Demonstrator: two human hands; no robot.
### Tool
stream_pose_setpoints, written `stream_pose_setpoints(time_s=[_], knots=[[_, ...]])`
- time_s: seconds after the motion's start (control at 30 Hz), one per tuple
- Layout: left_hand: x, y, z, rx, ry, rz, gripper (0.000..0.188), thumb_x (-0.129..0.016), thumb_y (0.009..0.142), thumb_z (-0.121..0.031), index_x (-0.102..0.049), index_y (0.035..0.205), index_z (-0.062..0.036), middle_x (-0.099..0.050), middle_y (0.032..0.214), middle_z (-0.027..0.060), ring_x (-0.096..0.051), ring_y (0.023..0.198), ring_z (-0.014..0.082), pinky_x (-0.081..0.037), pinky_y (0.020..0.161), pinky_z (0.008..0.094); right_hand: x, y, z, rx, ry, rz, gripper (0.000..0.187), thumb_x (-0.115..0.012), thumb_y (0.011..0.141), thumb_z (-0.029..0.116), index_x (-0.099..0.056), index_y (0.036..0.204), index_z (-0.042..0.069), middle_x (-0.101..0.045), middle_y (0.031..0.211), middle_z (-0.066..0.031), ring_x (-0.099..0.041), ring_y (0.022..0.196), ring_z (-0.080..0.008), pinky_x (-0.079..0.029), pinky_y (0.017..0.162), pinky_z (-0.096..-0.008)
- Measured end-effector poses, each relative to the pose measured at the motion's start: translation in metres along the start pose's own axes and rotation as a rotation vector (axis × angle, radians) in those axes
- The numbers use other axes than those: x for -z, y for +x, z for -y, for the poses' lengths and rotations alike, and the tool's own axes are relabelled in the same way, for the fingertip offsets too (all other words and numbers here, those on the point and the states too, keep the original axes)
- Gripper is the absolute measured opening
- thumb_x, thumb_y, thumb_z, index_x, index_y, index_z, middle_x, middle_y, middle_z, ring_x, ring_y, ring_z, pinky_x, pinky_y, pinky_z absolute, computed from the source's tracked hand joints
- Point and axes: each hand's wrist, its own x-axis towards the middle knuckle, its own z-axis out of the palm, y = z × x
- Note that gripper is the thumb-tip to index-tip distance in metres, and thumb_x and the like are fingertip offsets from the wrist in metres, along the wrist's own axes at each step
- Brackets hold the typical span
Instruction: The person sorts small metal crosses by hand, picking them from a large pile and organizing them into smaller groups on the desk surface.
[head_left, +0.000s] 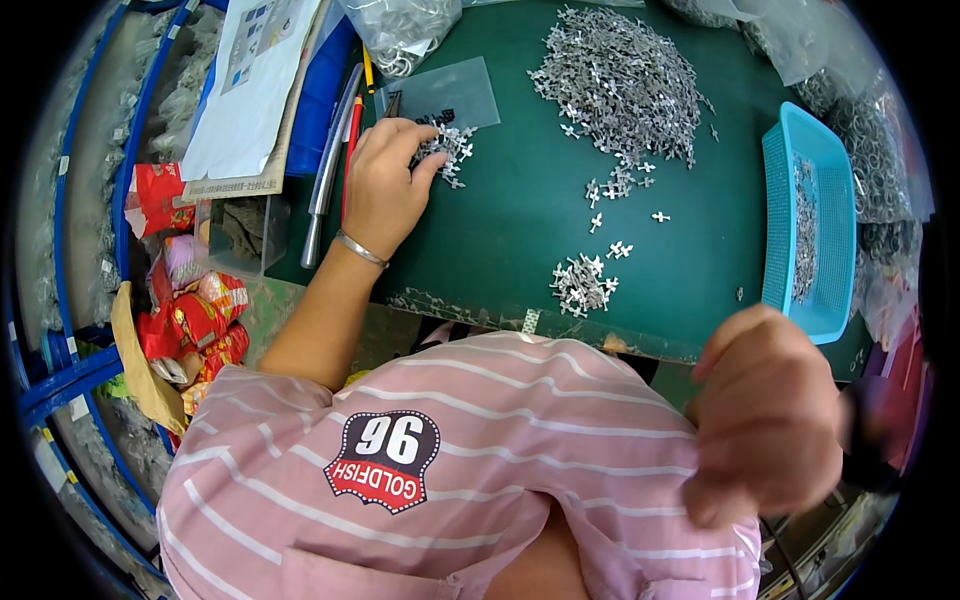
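My left hand (pixel 388 185), with a metal bangle on its wrist, rests on the green table (pixel 480 240). Its thumb and forefinger are apart at the edge of a little pile of small grey cross-shaped metal pieces (pixel 456 155). A flat clear plastic bag (pixel 468 88) lies just beyond that pile. Over the table's near right edge is my right hand (pixel 765 420), smeared by motion, so its fingers and anything in them cannot be made out. A smaller cluster of the same pieces (pixel 584 287) lies near the front edge, and a large heap (pixel 620 85) spreads at the far side.
A turquoise basket (pixel 842 225) with small metal parts stands at the right, beside bags of metal rings (pixel 875 160). At the left are a red pen (pixel 352 150), a metal tool (pixel 325 185), papers (pixel 240 110) and a clear box (pixel 275 235). Blue shelving (pixel 70 385) rises further left.
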Motion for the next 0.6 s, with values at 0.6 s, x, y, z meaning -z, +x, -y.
stream_pose_setpoints(time_s=[0.6], knots=[[-0.019, -0.029, -0.075, -0.155, -0.407, 0.222, 0.018, -0.072, 0.081, 0.007, -0.071, 0.097, -0.0014, -0.066, 0.091, 0.0106, -0.063, 0.077, 0.0213, -0.051, 0.065, 0.0302, -0.002, 0.003, 0.035, 0.166, -0.252, 0.007, 0.011, -0.069, 0.082, -0.002, -0.059, 0.085, 0.003, -0.06, 0.077, -0.0116, -0.059, 0.066, -0.0271, -0.048, 0.059, -0.0352]])
